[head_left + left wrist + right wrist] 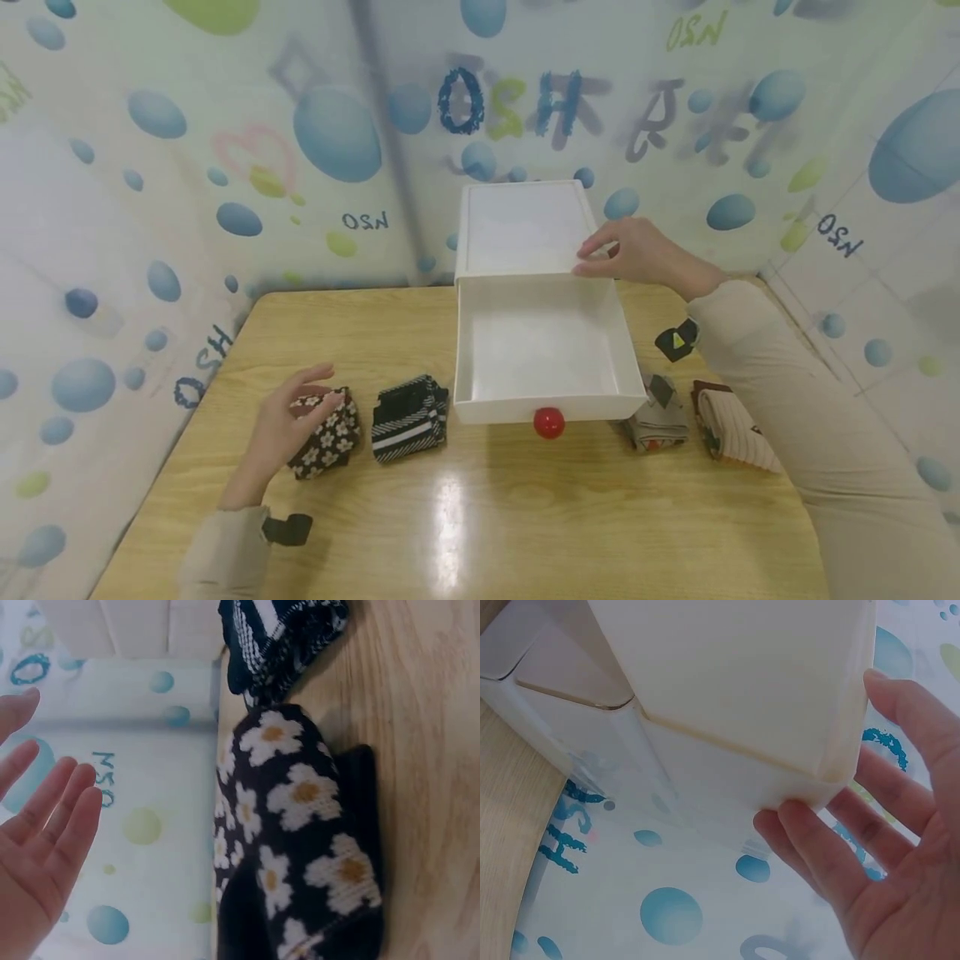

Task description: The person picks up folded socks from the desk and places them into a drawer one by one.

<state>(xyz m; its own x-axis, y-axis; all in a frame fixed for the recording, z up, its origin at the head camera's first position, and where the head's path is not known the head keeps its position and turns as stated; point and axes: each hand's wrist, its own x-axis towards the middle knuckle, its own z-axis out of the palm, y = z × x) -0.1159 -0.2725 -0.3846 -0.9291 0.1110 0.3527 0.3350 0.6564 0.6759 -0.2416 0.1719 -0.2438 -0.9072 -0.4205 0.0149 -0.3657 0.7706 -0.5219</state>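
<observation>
Box [525, 227]: its drawer [487, 411] stands pulled out, toward the person.
Left hand [279, 429]: loose, fingers apart, holding nothing; near the flower sock [334, 440], left of the box.
Right hand [641, 250]: holds the box's corner, thumb and fingers narrow.
Corner advice: steady it lightly, fingertips clear of the drawer's path.

1. A pale wooden table [525, 517], grain showing, corners rounded; light glares off its near half.
2. Toward the far edge stands a white box [525, 225], its drawer [495, 410] out on the near side.
3. Left of the drawer: a flowered dark bundle [330, 446], then a black-and-white striped bundle [408, 435].
4. Right: a grey bundle [660, 423], partly hidden by the drawer, then a cream striped bundle [738, 432].
</observation>
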